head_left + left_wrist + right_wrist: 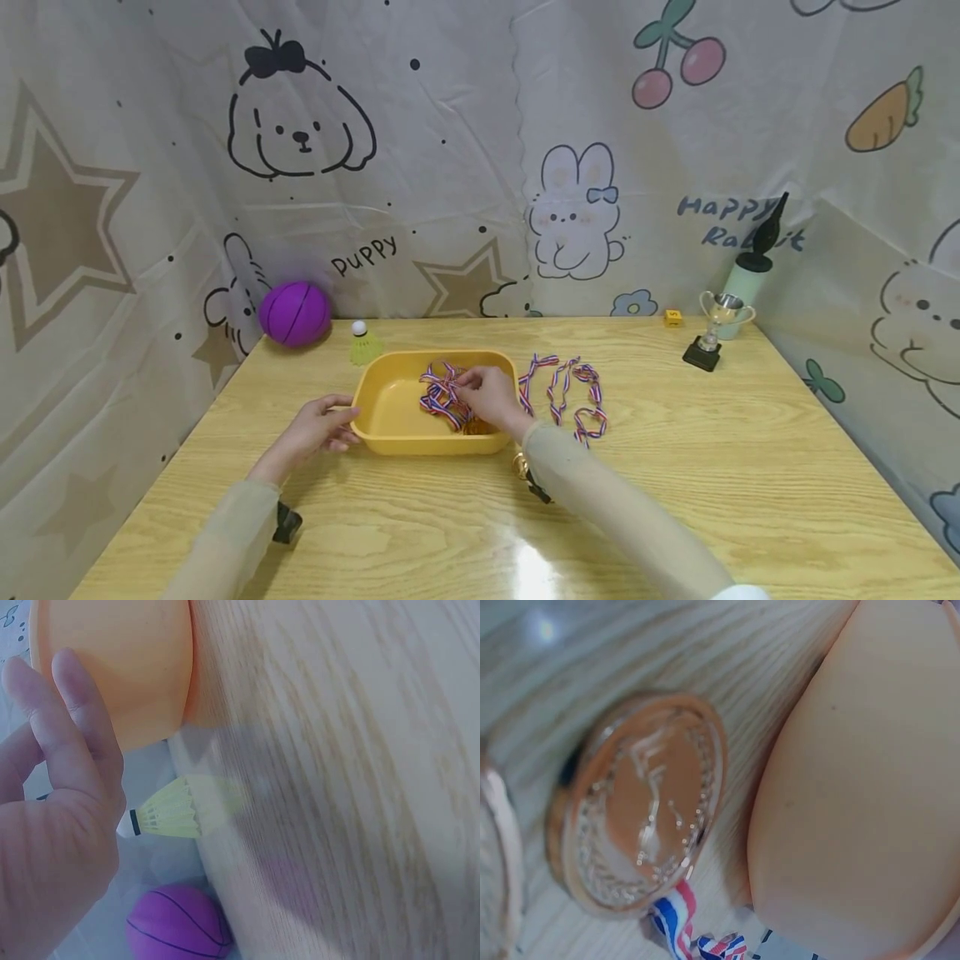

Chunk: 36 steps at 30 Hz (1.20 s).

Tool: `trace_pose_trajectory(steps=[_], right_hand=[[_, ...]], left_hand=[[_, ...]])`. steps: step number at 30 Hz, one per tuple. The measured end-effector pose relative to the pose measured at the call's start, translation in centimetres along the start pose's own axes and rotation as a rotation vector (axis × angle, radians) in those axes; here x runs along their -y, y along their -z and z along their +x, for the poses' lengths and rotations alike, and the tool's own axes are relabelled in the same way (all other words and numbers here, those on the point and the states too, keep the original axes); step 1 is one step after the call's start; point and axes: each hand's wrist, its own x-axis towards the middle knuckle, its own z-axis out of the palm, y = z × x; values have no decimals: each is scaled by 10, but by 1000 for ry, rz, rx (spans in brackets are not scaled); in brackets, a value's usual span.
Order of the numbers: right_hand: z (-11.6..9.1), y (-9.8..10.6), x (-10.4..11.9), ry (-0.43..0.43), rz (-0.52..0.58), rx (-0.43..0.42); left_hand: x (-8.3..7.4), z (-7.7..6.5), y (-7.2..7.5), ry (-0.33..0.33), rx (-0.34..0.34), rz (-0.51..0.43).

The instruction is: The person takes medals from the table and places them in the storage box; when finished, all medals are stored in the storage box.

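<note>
A yellow plastic basin (427, 446) stands on the table. My left hand (318, 427) holds its left rim, thumb at the edge; in the left wrist view two fingers lie against the basin's outer wall (146, 667). Inside the basin is a heap of red, white and blue medal ribbon (442, 404), with a bronze-coloured medal (476, 427) partly under my right wrist. My right hand (491, 396) pinches the ribbon above that heap. Beside the basin lies another medal (649, 802), its ribbon attached; part of one more medal (495, 862) shows at that view's left edge.
Several more ribbons (588, 400) stretch over the table right of the basin. Behind the basin are a shuttlecock (363, 343) and a purple ball (296, 314). Far right stand a trophy cup (716, 325), a pale green cylinder with a black top (744, 283) and a small yellow block (672, 318).
</note>
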Motion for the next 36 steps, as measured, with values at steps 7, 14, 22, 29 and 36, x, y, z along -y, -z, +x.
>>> trace_pose_trajectory(steps=[7,14,22,29,36], right_hand=[[-1,-1,0,0,31,-3],[-1,-1,0,-7,56,8],[0,5,3,-36,183,43],[-5,37,3,-32,274,50],[-17,93,-11,-69,324,23]], left_hand=[[-1,-1,-1,-11,5,-5],[0,-1,-1,-4,-7,3],[-1,-2,0,-18,1,8],[-1,-1,-1,-28,20,-9],[1,1,-2,-28,4,1]])
